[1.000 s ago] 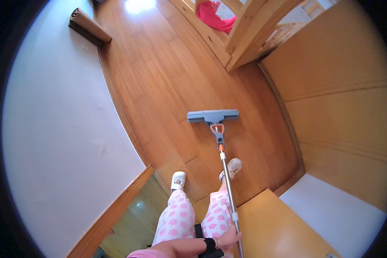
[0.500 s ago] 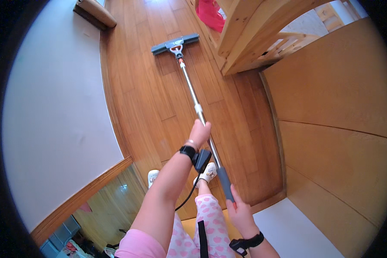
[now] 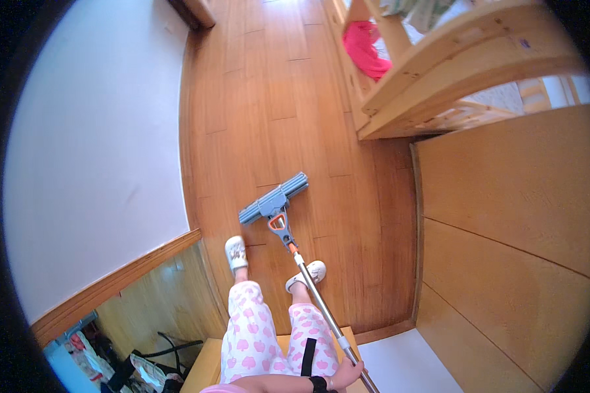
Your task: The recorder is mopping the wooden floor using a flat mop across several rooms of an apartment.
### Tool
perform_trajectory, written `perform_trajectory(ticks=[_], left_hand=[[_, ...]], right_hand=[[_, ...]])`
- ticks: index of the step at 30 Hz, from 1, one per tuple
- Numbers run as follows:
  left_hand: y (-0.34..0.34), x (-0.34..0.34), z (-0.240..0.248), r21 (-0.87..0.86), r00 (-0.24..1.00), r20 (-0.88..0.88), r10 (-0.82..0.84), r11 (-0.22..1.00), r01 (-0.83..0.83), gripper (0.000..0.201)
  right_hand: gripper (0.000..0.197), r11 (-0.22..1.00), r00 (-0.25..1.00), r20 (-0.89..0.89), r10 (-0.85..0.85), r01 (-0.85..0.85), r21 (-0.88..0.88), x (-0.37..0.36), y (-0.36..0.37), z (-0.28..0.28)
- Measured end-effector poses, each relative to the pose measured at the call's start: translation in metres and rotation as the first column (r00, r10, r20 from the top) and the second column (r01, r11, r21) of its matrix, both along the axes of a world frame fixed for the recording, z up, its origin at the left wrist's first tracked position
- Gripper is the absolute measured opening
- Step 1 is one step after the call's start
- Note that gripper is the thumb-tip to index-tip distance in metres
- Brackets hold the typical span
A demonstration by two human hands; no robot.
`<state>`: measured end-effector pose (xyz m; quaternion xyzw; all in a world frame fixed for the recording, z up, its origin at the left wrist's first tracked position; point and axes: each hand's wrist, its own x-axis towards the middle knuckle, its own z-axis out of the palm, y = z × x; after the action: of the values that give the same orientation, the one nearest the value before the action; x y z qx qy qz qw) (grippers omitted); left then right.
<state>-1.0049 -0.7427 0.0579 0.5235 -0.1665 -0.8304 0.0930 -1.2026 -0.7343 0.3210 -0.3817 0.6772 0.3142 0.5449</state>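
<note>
A sponge mop [image 3: 272, 203] with a grey head, orange accents and a silver pole rests on the wooden floor just ahead of my feet. Its head lies at a slant, the right end farther away. My left hand [image 3: 347, 373] is wrapped around the pole near the bottom of the view, a black band [image 3: 318, 384] on its wrist. Past that hand the pole runs out of the picture, and its grey grip is hidden. My right hand is out of view.
My white clogs [image 3: 236, 254] stand close behind the mop head. A white wall [image 3: 105, 164] runs along the left; a wooden bed frame [image 3: 432, 78] with red cloth [image 3: 366, 51] and a wooden panel [image 3: 505, 190] line the right. Clutter [image 3: 98, 360] lies at lower left.
The mop head has come back toward my feet and turned more aslant. My left hand has drawn back with the pole to the lower edge; my right hand has left the view.
</note>
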Motion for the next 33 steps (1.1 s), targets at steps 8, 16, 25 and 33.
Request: perform_trajectory(ticks=[8, 16, 25, 33], left_hand=[[-0.064, 0.114, -0.076, 0.020, 0.898, 0.391, 0.202, 0.974, -0.227, 0.026], [-0.254, 0.376, -0.166, -0.373, 0.706, 0.640, 0.303, 0.926, -0.060, 0.041], [-0.199, 0.453, -0.178, -0.353, 0.734, 0.596, 0.325, 0.927, -0.124, 0.033], [0.067, 0.322, -0.061, -0.101, 0.895, 0.391, 0.213, 0.977, -0.189, 0.037]], right_hand=[[0.047, 0.983, 0.976, 0.217, 0.020, 0.021, -0.185, 0.124, -0.054, -0.065], [0.052, 0.919, 0.907, 0.416, -0.066, 0.218, -0.328, 0.361, -0.128, -0.243], [0.060, 0.955, 0.920, 0.392, 0.026, 0.093, -0.281, 0.446, -0.087, -0.228], [0.053, 0.997, 0.985, 0.173, -0.010, 0.023, -0.069, 0.341, 0.109, -0.059]])
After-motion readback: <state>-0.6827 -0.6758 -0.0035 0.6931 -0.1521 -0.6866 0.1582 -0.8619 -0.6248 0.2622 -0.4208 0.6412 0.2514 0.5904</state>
